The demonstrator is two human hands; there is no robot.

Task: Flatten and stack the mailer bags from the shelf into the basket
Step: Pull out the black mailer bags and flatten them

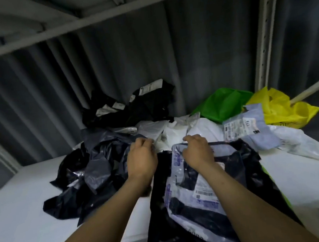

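A heap of crumpled mailer bags lies on the white shelf [25,194]: black and grey ones [94,168] at the left, white ones [176,129] in the middle, more black ones [135,105] at the back. My left hand [141,157] is closed on the edge of a bag in the middle of the heap. My right hand [198,152] grips the top edge of a clear mailer with purple print and a label [186,203], which lies over a black bag [251,171] hanging off the shelf's front. No basket is in sight.
A green bag [223,104] and a yellow bag [283,109] sit at the back right by the shelf upright [264,39]. A pale blue labelled mailer [248,126] lies near them. The shelf above [74,23] hangs low; a grey curtain backs the shelf.
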